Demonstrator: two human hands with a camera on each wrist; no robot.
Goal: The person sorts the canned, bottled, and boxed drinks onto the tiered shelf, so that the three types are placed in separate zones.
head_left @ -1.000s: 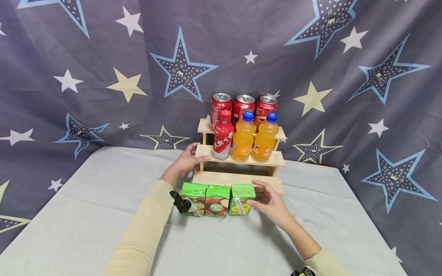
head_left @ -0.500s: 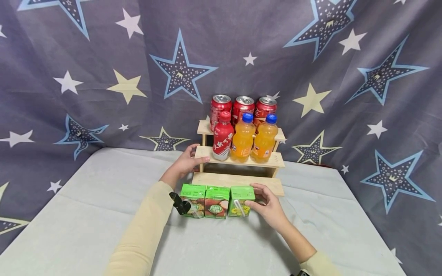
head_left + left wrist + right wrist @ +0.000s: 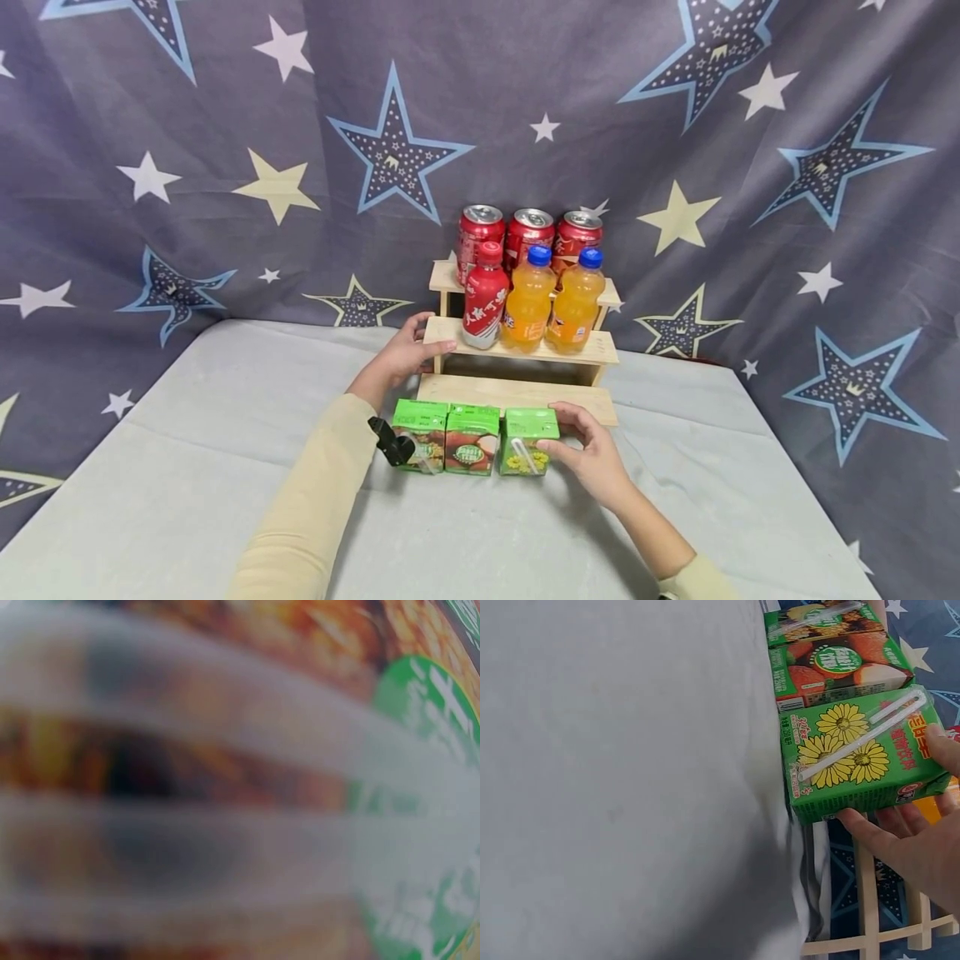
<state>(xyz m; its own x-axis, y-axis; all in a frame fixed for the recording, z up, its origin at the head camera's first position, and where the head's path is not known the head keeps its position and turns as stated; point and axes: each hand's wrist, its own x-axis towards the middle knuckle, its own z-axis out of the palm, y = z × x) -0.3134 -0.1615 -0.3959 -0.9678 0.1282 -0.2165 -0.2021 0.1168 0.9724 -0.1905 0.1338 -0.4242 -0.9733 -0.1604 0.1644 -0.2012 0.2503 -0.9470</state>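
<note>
In the head view, my left hand (image 3: pixel 396 360) grips the left end of the wooden three-step rack (image 3: pixel 510 389), thumb on the middle step. My right hand (image 3: pixel 597 460) holds a green juice box (image 3: pixel 529 423) by its right side. Yellow flowers and a taped white straw show on its front in the right wrist view, where thumb and fingers (image 3: pixel 871 834) touch it. Left of it stand a juice box with red fruit (image 3: pixel 470 450) and another juice box (image 3: pixel 420 412), partly covered by the left wrist camera. A blurred straw and carton fill the left wrist view.
On the middle step stand a red bottle (image 3: pixel 485 300) and two orange drink bottles (image 3: pixel 528 308) with blue caps. Several red cans (image 3: pixel 480 237) line the top step. The rack stands on a pale cloth (image 3: pixel 187 467) before a starry curtain (image 3: pixel 480 42).
The flower-printed juice box has shifted slightly right and towards me with my right hand, widening the gap beside the middle box. My left hand stays on the rack.
</note>
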